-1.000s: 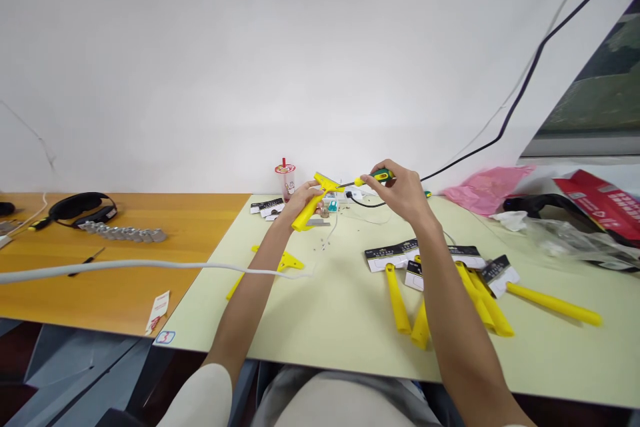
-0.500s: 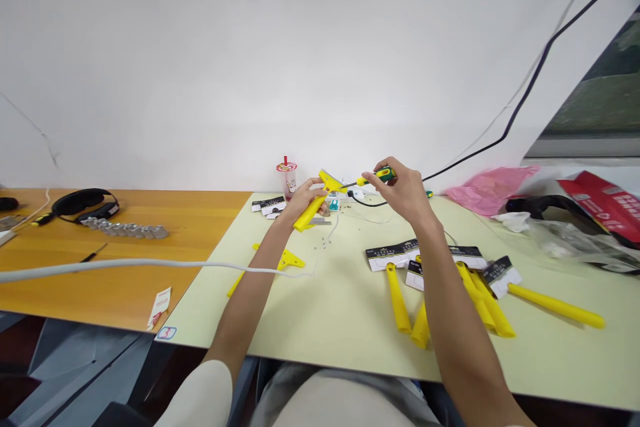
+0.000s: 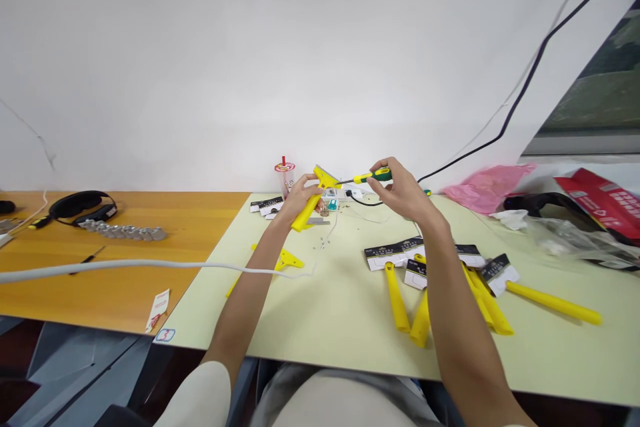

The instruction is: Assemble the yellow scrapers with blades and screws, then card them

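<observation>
My left hand [image 3: 299,199] is closed around a yellow scraper [image 3: 306,213], its wide head tilted up and its handle pointing down towards me. In my right hand [image 3: 400,188] is a screwdriver [image 3: 376,175] with a green and yellow handle, gripped by the fingers. The screwdriver's thin shaft points left, its tip at the scraper's head; whether it sits in a screw is too small to tell. A second yellow scraper [image 3: 286,260] lies on the table, partly behind my left forearm. Small metal bits [image 3: 323,243] are scattered below the held scraper.
Yellow handles [image 3: 397,297] with black-and-white cards lie on the right of the pale table [image 3: 330,320]. A lidded cup [image 3: 286,180] stands at the back. A pink bag [image 3: 487,188] and red packaging [image 3: 600,197] fill the right rear. A white cable [image 3: 150,264] crosses the left foreground.
My right hand has shifted its hold on the screwdriver, whose handle now lies more level with more of it showing. The scraper stays in my left hand, nearly where it was.
</observation>
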`<state>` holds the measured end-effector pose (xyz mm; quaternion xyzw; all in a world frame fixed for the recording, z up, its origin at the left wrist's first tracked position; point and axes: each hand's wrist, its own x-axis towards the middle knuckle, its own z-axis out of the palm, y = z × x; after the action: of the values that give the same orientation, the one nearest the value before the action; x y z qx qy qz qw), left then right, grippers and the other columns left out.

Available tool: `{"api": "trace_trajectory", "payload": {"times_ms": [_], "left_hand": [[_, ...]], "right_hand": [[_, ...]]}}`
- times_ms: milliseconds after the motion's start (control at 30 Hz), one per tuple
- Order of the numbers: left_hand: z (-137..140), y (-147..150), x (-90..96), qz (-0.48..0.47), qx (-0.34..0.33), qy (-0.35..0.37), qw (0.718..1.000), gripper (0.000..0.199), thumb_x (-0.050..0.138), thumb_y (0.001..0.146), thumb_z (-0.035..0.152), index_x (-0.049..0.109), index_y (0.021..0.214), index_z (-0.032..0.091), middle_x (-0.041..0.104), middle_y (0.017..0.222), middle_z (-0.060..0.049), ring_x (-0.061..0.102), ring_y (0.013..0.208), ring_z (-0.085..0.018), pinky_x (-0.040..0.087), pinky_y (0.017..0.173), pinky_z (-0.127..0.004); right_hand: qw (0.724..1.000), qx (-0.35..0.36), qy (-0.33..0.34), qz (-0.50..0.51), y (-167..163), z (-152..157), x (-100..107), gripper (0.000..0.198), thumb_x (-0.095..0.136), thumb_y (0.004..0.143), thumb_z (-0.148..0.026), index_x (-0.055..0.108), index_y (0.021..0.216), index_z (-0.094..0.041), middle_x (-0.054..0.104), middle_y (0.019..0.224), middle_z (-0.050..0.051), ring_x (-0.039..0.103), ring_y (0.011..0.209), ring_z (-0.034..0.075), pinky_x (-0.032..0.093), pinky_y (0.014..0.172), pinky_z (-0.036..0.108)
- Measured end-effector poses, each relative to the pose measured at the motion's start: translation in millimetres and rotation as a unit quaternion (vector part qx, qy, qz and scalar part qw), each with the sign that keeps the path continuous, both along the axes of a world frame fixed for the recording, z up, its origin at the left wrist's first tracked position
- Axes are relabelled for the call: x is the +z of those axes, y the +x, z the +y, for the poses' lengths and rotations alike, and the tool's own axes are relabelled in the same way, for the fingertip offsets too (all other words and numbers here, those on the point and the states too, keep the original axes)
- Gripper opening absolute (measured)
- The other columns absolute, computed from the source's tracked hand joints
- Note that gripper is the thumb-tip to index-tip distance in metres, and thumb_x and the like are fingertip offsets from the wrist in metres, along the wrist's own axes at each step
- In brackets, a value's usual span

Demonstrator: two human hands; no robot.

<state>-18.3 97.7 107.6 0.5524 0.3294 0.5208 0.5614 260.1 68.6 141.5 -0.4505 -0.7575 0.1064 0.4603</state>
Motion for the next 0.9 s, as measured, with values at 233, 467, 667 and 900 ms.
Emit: {"api": "trace_trajectory", "payload": {"times_ms": [233, 467, 667, 900], "left_hand": [[-11.3, -3.9, 12.9, -0.007, 0.015, 0.053, 0.998, 0.056, 0.089, 0.077, 0.032, 0.055, 0.120, 0.023, 0.072, 0.090, 0.000, 0.064, 0.054, -0.012, 0.048, 0.053, -0.026], [-22.8, -7.1, 21.8, 0.006, 0.012, 0.088, 0.996, 0.055, 0.091, 0.079, 0.035, 0.056, 0.120, 0.024, 0.077, 0.102, -0.004, 0.066, 0.058, -0.011, 0.049, 0.056, -0.026], [-28.1, -7.5, 27.3, -0.002, 0.015, 0.092, 0.996, 0.055, 0.091, 0.079, 0.034, 0.057, 0.121, 0.024, 0.077, 0.111, -0.006, 0.067, 0.058, -0.010, 0.049, 0.055, -0.026], [-38.8, -3.3, 32.5, 0.007, -0.002, 0.118, 0.993, 0.053, 0.089, 0.082, 0.033, 0.057, 0.123, 0.024, 0.076, 0.121, -0.009, 0.068, 0.058, -0.010, 0.050, 0.054, -0.027]], "right_hand": [[0.993, 0.037, 0.055, 0.103, -11.9, -3.4, 4.9, 0.046, 0.073, 0.097, -0.069, 0.067, 0.108, -0.025, 0.074, 0.102, 0.008, 0.069, 0.074, 0.021, 0.064, 0.075, 0.041], [0.992, 0.016, 0.067, 0.106, -17.5, -5.6, 3.6, 0.050, 0.062, 0.103, -0.073, 0.056, 0.123, -0.027, 0.073, 0.117, 0.012, 0.075, 0.098, 0.027, 0.065, 0.089, 0.045], [0.978, 0.106, 0.091, 0.154, -23.0, -10.6, 4.1, 0.042, 0.068, 0.104, -0.060, 0.053, 0.130, -0.031, 0.069, 0.141, 0.012, 0.070, 0.134, 0.030, 0.060, 0.111, 0.050], [0.973, 0.016, 0.140, 0.183, -28.8, -16.9, 7.8, 0.034, 0.066, 0.106, -0.062, 0.058, 0.114, -0.029, 0.073, 0.117, 0.010, 0.076, 0.115, 0.030, 0.064, 0.101, 0.048]]}}
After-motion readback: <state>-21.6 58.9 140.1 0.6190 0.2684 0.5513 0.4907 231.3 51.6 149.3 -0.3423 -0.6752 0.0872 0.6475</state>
